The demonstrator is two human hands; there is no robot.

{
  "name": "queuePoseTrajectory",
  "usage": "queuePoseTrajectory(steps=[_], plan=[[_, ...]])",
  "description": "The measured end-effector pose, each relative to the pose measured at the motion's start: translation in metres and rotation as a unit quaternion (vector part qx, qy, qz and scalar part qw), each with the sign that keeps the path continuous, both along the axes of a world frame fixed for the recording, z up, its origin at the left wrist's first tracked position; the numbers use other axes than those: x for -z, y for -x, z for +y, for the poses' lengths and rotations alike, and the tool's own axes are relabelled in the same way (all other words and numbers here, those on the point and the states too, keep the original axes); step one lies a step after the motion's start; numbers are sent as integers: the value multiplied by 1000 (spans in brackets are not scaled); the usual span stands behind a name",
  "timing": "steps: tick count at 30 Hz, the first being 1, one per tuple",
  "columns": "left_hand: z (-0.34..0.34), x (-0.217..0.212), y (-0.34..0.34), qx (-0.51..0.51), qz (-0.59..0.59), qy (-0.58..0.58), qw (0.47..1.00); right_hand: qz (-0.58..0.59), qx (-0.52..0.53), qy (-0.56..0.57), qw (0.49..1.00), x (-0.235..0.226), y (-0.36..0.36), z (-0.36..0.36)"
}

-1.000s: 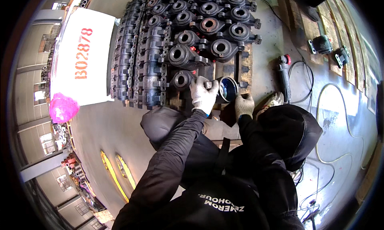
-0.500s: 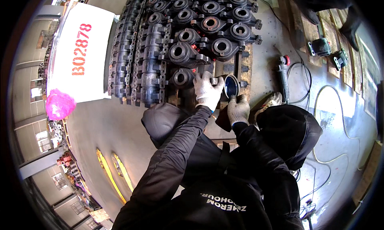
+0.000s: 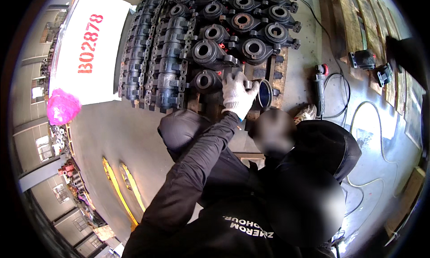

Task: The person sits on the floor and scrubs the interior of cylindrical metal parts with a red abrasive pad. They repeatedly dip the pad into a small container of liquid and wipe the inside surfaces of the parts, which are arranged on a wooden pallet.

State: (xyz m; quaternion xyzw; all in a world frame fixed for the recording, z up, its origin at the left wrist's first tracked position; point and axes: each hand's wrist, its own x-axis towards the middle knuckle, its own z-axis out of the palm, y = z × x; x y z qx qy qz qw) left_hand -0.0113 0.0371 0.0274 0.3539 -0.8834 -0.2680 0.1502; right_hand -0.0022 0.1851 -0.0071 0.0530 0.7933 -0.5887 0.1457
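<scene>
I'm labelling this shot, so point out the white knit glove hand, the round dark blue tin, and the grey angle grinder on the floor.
white-gloved left hand [image 3: 236, 94], head view, back of the glove.
round dark blue tin [image 3: 265, 94], head view, inside wall.
grey angle grinder [image 3: 319, 85], head view, body.

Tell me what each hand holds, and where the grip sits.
The left hand rests on a small grey metal ring at the pallet's edge; its grip is unclear. The right hand is out of view.

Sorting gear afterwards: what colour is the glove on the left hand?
White knit, on the left hand by the dark castings; head view.
</scene>
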Motion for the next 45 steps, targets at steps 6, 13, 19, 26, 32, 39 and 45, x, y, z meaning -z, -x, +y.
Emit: queuePoseTrajectory(steps=[6, 13, 19, 26, 32, 39, 45], plan=[[-18, 10, 4, 12, -4, 15, 1000, 175, -99, -62, 978, 0, 11, -1], [-14, -7, 4, 33, -9, -11, 999, 256, -151, -69, 952, -11, 22, -7], [-14, 1, 4, 65, 26, 40, 997, 282, -169, -132, 935, 8, 25, -10], [-7, 2, -4, 109, 32, 48, 992, 333, -101, -125, 929, 5, 46, -28], [1, 4, -8, 116, 27, 57, 991, 199, -115, -168, 959, 9, 75, -43], [-9, 11, -5, 104, 30, 72, 992, 251, -207, -102, 940, -19, 41, -17], [-10, 1, -1, 108, 29, 76, 991, 169, -145, -17, 975, 0, 35, 2]])
